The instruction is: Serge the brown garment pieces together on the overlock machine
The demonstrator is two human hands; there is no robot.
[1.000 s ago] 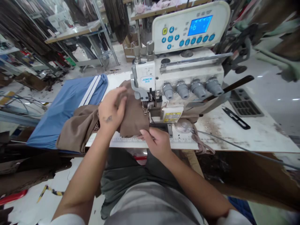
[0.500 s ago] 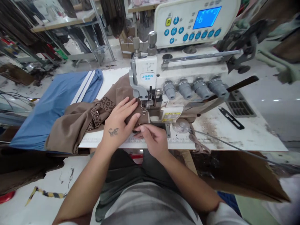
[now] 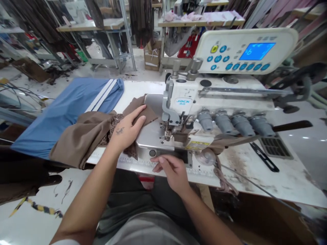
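My left hand (image 3: 127,132) lies flat on a brown garment (image 3: 139,110), its fingers stretched over the cloth at the left of a white overlock sewing machine (image 3: 184,102). A pointed corner of that cloth rests on the machine's metal bed plate (image 3: 149,136), apart from the presser foot (image 3: 168,133). Leopard-print trim on the garment shows beside and below this hand. My right hand (image 3: 175,172) hovers just in front of the bed, over the table's front edge, with thumb and fingers curled together. No cloth shows in it.
Blue fabric with white stripes (image 3: 76,98) lies at the table's left. Black thread snips (image 3: 264,157) are on the right, near a vent grille (image 3: 277,148). A control panel (image 3: 245,51) tops the machine. A thin rod (image 3: 245,177) crosses the front right.
The brown cloth has moved left, away from the presser foot, baring the metal bed. My left hand went with it. My right hand is now apart from the cloth. The view has tilted up.
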